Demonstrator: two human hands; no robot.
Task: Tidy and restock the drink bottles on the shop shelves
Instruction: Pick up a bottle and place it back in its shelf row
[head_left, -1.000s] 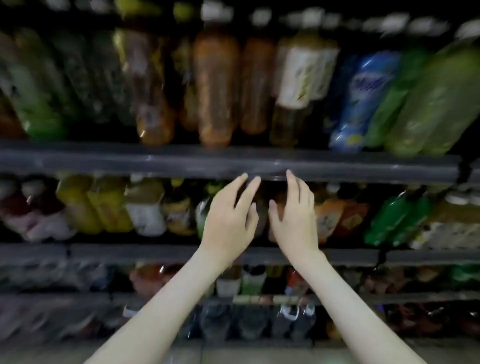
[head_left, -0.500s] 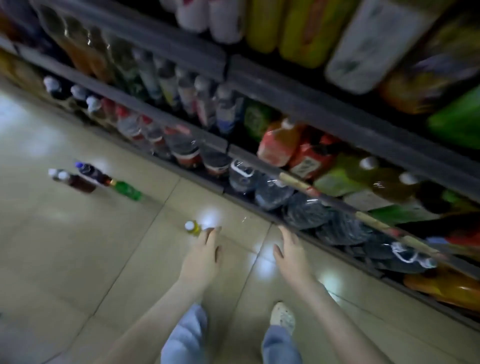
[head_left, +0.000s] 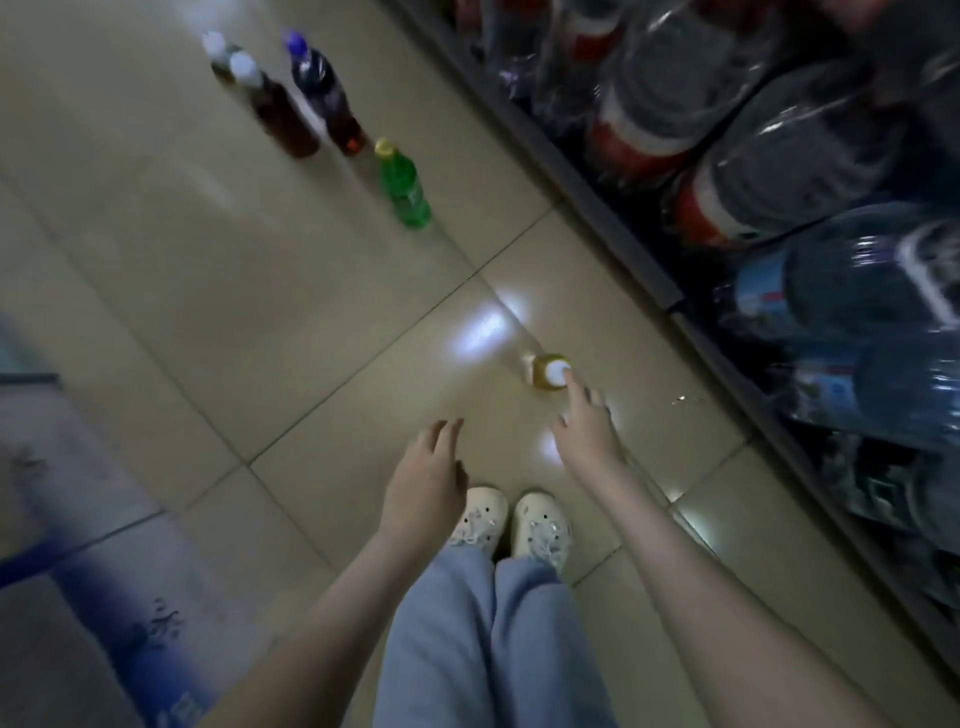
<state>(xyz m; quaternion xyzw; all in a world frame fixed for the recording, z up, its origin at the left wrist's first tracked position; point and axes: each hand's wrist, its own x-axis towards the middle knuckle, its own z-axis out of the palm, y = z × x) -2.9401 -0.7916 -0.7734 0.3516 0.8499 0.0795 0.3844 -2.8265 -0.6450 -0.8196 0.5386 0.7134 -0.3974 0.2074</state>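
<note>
Near shelf edge (head_left: 597, 210), right hand (head_left: 587, 436) hovers beside bottle (head_left: 545, 371).

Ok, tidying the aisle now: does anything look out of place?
Yes. Bottles stand on the floor tiles, off the shelves: a small yellow bottle by the right hand, and further off a green bottle, a purple-capped bottle and a brown white-capped bottle, with another behind it.

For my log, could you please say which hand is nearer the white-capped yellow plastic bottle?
Right. The right hand has a fingertip at the white-capped yellow plastic bottle; the left hand hovers apart, lower left.
</note>
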